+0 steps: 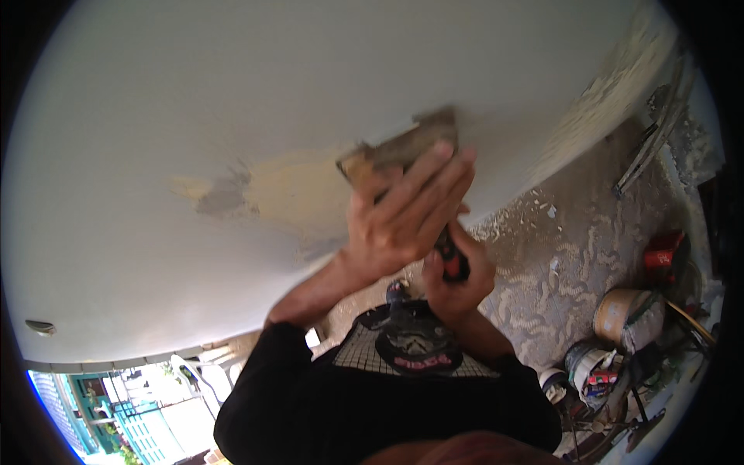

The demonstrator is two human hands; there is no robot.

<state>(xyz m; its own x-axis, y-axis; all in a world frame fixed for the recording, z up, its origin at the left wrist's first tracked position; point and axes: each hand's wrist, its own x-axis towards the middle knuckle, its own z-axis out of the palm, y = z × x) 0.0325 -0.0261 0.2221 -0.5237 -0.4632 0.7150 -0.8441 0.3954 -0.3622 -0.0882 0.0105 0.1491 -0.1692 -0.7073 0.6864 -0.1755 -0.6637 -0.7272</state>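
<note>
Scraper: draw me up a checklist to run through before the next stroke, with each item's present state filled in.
1. Right hand on the handle: ok, closed around the black-and-red handle.
2. Left hand supporting: ok, laid over the scraper with fingers extended.
3. Scraper's edge flat on the wall: cannot tell, it is blurred and partly covered.
4. Hand protection: not ok, both hands are bare and the left one's fingertips lie close to the blade.
5. Patch even: not ok, it shows mottled yellowish and gray.
6. Floor swept: not ok, pale chips lie scattered on it.
</note>
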